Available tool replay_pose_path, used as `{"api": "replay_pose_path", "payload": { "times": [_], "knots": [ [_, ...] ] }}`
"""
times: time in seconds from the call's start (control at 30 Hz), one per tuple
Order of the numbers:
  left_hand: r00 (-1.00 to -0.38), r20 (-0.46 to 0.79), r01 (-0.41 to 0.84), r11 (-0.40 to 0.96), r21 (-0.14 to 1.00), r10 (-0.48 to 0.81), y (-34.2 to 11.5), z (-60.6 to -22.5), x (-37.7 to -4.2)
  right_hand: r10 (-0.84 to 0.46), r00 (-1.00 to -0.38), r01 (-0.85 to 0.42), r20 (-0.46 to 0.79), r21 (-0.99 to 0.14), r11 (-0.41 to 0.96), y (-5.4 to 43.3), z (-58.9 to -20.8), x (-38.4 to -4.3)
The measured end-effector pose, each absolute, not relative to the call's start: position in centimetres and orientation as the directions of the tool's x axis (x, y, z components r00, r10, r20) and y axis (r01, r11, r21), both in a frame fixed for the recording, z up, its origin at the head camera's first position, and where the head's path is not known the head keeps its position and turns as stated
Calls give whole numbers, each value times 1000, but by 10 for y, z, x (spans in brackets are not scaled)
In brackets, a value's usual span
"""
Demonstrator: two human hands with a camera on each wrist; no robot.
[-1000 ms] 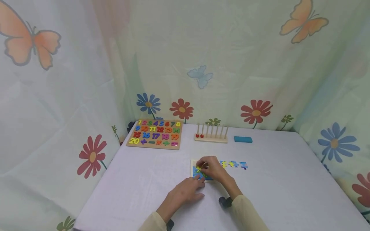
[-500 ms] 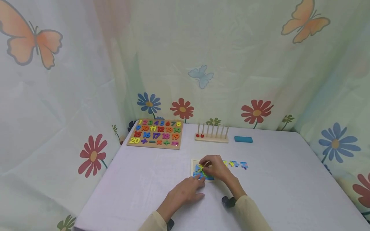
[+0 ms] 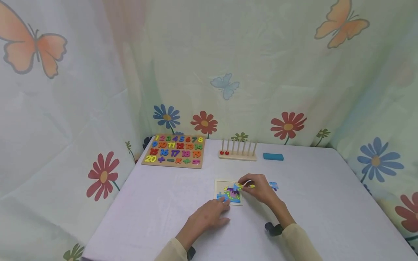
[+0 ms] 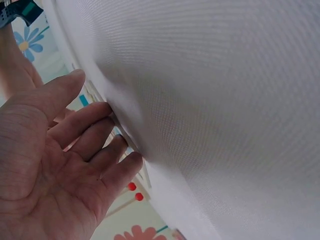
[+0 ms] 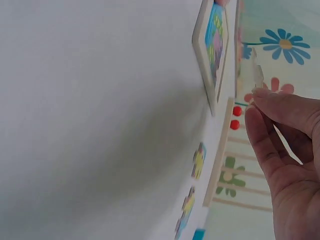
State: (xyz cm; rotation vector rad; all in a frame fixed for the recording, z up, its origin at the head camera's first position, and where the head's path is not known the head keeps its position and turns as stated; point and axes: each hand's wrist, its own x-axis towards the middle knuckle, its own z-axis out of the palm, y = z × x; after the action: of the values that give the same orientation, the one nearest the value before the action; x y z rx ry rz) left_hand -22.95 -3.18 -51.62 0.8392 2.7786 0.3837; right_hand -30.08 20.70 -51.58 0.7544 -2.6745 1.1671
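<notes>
A small jigsaw puzzle in a pale wooden tray (image 3: 215,190) lies in the middle of the table, partly filled with blue, green and purple pieces. My left hand (image 3: 209,214) rests at the tray's near left edge, its fingertips on the rim and the thumb apart. At the tray's right side, my right hand (image 3: 259,188) pinches a puzzle piece (image 5: 257,70) between thumb and fingers, held above the table and seen nearly edge-on in the right wrist view. Loose puzzle pieces lie right of the tray, such as a yellow and blue one (image 5: 198,161); my right hand partly hides them in the head view.
Behind stand a number board (image 3: 174,151) at left and a wooden peg rack (image 3: 238,156) with two red beads. A teal block (image 3: 273,157) lies right of the rack. Flowered curtains (image 3: 261,72) enclose the white table (image 3: 156,195).
My right hand has moved right, from over the tray's middle to its right side, with a piece in its fingertips. More of the puzzle shows. The left hand has stayed put.
</notes>
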Motion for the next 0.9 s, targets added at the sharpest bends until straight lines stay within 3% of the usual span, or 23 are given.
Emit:
{"api": "replay_pose_path", "payload": {
  "times": [0.47, 0.9],
  "knots": [
    [-829, -147, 481, 822, 306, 540, -32, -513, -224, -304, -917, -397, 258, -658, 640, 248, -525, -286],
    [-832, -153, 473, 827, 303, 532, -30, -512, -224, -316, -928, -366, 198, -647, 669, 262, -531, -285]
  ]
}}
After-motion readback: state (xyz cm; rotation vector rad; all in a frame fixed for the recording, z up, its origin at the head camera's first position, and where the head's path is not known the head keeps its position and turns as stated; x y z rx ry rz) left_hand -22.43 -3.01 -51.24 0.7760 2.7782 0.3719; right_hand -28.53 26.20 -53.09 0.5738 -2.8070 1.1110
